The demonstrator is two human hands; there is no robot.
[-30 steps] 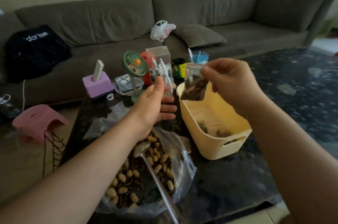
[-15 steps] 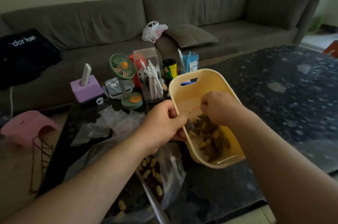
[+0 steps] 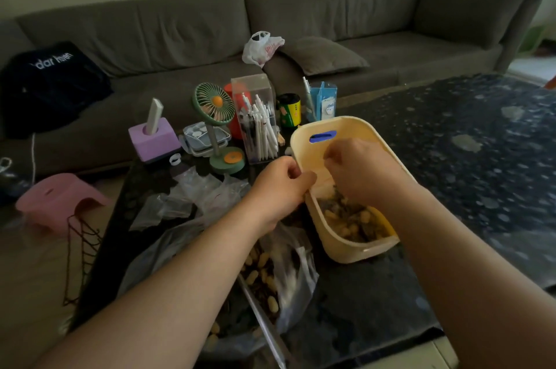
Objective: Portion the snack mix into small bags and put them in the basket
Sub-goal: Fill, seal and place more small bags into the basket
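Domestic living room. Long grey-brown sectional sofa [image 3: 301,37] along the plain back wall, with a loose cushion [image 3: 323,55], a white plastic carrier bag [image 3: 261,48] and a dark printed garment [image 3: 51,79] on its seat. Directly in front of the sofa, a low dark speckled coffee table [image 3: 466,158] cluttered with household items: small green desk fan [image 3: 215,106], clear pen holder [image 3: 257,119], purple block stand [image 3: 153,141]. Pink plastic stool [image 3: 57,200] on the floor, near the sofa's left end.

Both forearms are bare to the frame edge, without sleeves, watch or rings.
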